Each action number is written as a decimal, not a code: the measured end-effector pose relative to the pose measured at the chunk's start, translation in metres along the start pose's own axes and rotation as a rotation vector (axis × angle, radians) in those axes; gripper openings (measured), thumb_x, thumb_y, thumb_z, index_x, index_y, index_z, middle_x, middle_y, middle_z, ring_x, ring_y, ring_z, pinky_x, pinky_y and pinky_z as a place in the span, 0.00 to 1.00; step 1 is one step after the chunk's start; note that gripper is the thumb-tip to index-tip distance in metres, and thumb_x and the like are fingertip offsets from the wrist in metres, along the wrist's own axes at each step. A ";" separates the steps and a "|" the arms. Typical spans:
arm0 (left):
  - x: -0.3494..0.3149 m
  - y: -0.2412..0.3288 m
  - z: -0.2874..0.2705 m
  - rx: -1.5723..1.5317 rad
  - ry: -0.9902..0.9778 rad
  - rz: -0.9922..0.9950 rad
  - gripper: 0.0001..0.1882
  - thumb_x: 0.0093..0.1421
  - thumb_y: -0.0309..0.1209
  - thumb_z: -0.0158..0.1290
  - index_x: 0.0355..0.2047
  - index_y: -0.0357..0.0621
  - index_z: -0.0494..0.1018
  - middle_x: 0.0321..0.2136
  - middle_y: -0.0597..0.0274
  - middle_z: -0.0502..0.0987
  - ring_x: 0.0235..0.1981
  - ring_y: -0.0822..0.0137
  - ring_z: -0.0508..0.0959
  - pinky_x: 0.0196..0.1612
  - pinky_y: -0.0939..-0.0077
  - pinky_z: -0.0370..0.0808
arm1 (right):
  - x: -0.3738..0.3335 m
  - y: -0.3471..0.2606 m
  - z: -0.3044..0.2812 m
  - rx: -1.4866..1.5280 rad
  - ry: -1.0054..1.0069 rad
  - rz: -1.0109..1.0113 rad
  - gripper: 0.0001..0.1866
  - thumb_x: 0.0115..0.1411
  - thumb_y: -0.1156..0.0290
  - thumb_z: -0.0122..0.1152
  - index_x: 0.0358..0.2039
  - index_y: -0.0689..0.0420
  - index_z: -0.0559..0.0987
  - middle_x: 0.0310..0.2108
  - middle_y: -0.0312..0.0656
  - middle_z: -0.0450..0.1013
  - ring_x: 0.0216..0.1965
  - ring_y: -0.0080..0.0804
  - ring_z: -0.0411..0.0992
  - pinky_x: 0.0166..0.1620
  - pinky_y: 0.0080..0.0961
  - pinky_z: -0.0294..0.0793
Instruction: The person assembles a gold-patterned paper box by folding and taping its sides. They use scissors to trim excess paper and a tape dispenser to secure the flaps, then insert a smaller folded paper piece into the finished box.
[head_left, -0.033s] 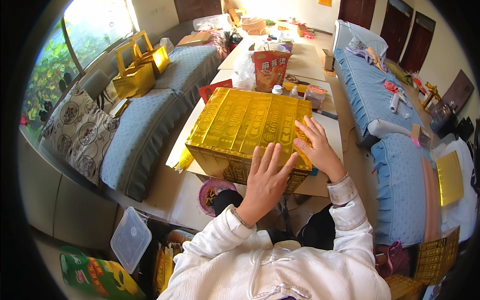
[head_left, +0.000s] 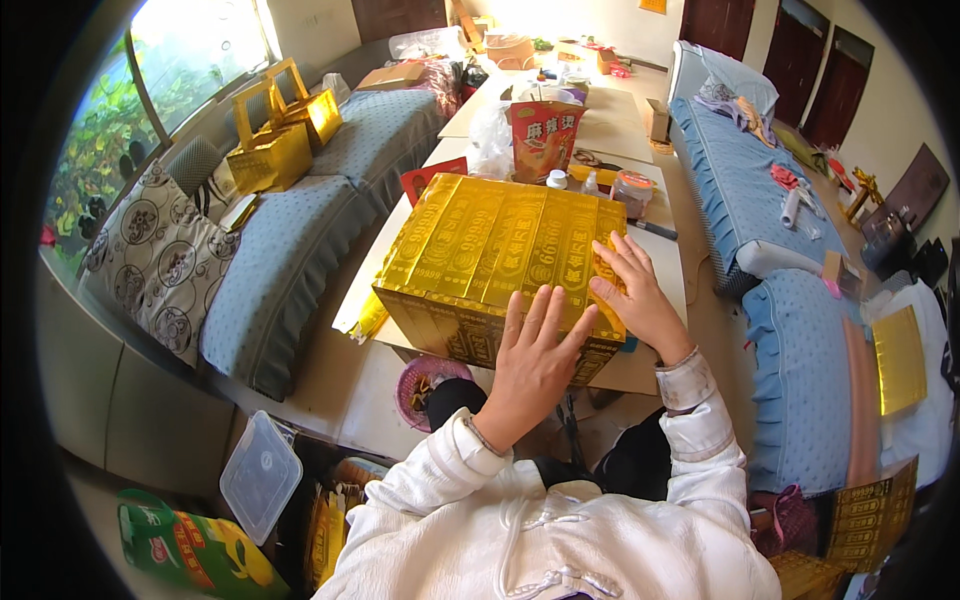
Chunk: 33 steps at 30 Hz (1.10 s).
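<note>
A large box covered in embossed gold foil [head_left: 500,235] stands on the table before me, its top and near side showing. My left hand [head_left: 535,350] lies over its near edge toward the right, fingers stretched and slightly apart, pointing up onto the top. Against the right end of the top rests my right hand [head_left: 635,290], its fingers also extended. Neither hand grips anything; the palms face the box and are hidden. Gold foil strips [head_left: 368,318] stick out beside the box's left corner.
Behind the box are a red food pouch [head_left: 545,140], a white-capped bottle [head_left: 556,179], a lidded jar [head_left: 632,188] and a dark-handled tool [head_left: 655,229]. A pink basket [head_left: 412,400] sits below the table edge. Gold foil baskets [head_left: 270,160] stand on the left blue sofa [head_left: 275,240].
</note>
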<state>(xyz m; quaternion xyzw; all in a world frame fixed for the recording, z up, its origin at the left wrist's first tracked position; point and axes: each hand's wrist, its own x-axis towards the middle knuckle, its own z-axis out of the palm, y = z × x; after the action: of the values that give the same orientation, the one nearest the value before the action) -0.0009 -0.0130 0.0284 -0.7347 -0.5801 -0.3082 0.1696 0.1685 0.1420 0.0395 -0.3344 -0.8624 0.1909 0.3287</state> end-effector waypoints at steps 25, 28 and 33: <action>0.001 0.002 -0.007 0.030 -0.054 -0.014 0.33 0.63 0.32 0.59 0.70 0.59 0.69 0.68 0.46 0.68 0.72 0.45 0.64 0.75 0.41 0.52 | 0.003 0.002 0.002 0.019 -0.048 -0.022 0.33 0.72 0.51 0.59 0.71 0.54 0.69 0.75 0.59 0.55 0.79 0.55 0.44 0.76 0.47 0.50; 0.002 0.004 -0.008 0.029 -0.064 -0.020 0.33 0.64 0.32 0.59 0.70 0.59 0.69 0.68 0.46 0.68 0.72 0.45 0.64 0.75 0.41 0.51 | 0.003 0.004 0.000 0.021 -0.067 -0.022 0.33 0.73 0.51 0.58 0.72 0.53 0.69 0.76 0.57 0.54 0.79 0.52 0.43 0.76 0.47 0.49; 0.002 0.003 -0.006 0.018 -0.048 -0.025 0.34 0.63 0.31 0.59 0.70 0.59 0.68 0.68 0.46 0.68 0.72 0.45 0.64 0.75 0.41 0.51 | 0.006 0.007 -0.002 0.028 -0.096 -0.034 0.33 0.72 0.50 0.59 0.72 0.53 0.69 0.76 0.55 0.55 0.79 0.52 0.43 0.77 0.47 0.49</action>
<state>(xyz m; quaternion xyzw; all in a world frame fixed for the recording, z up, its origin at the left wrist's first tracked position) 0.0012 -0.0157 0.0346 -0.7329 -0.5961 -0.2872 0.1582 0.1697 0.1514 0.0398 -0.3055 -0.8799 0.2132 0.2948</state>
